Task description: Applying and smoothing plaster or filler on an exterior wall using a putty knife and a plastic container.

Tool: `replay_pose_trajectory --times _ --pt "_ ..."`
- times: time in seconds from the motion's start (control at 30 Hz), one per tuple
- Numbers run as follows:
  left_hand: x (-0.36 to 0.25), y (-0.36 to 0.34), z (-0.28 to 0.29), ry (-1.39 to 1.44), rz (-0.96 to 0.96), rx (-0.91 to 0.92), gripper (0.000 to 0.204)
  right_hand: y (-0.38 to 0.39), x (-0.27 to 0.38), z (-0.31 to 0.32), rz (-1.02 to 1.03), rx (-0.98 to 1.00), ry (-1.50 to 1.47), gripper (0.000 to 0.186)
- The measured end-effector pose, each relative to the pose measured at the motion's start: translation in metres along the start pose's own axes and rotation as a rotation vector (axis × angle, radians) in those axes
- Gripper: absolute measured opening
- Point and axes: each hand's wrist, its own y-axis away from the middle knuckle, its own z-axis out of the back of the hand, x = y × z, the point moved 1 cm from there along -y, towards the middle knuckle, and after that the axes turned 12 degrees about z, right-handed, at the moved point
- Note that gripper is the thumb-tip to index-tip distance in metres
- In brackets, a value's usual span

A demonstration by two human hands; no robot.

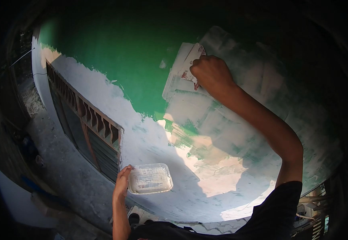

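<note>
My right hand (213, 74) grips a flat putty scraper (190, 66), whitish with reddish-brown stains, and holds it against the wall (142, 68). Around the blade lies a fresh white patch of putty (174, 82) on the green paint. Lower down, my left hand (122, 181) holds a clear rectangular plastic tub (170, 182) by its left edge. White paste smears the inside of the tub. The scraper's grip is mostly hidden by my fingers.
A window (90, 132) with a brown frame and a row of slats is set in the wall at left. Concrete ground (64, 160) runs below it. My feet (134, 219) stand at the bottom, and timber pieces (316, 199) are at lower right.
</note>
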Motion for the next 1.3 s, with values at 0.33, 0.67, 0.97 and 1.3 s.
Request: replay_pose_trajectory --times 0.33,0.67,0.97,1.3 --pt "-0.009 0.004 -0.019 -0.007 -0.015 0.049 0.038 0.044 -0.021 0.041 0.092 -0.175 -0.151 0.017" --pt "-0.005 0.009 -0.021 -0.021 -0.017 -0.023 0.036 -0.040 -0.052 0.005 0.008 -0.227 -0.142 0.004" --pt "-0.005 0.010 -0.019 0.004 0.003 0.021 0.034 0.039 -0.055 0.023 -0.083 -0.175 -0.098 0.004" --pt "-0.029 0.017 -0.040 -0.166 -0.335 -0.134 0.042 0.124 0.096 0.030 -0.625 -0.429 -1.047 0.019"
